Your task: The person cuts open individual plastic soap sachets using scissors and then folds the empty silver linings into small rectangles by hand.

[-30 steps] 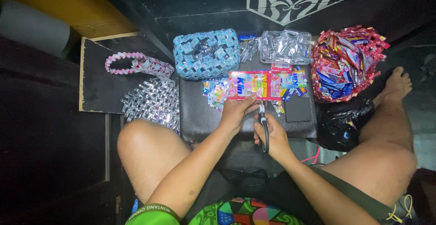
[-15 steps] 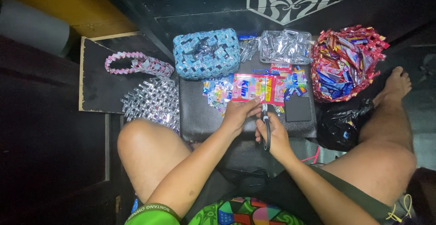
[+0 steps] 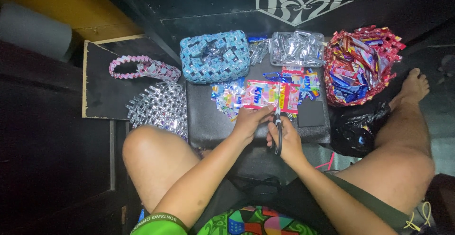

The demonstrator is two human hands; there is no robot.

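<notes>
Clearly the biggest thing is the black padded board (image 3: 204, 121) across the person's knees, where all the work lies. At its right side a woven basket of red wrappers (image 3: 379, 40) is full of loose red and blue wrappers; behind, a blue woven box (image 3: 215, 57) and a clear tray (image 3: 296, 47) with silver foil pieces. The pink-red wrapper (image 3: 265, 95) lies flat near the middle of the board. It looks thin, light and slippery, easy to crease, so I think the near edge is the best place to hold it. The left hand (image 3: 251, 121) pinches this edge, fingers together on it. The right hand (image 3: 286, 140) is closed around black scissors (image 3: 277, 130), blades at the wrapper's edge
</notes>
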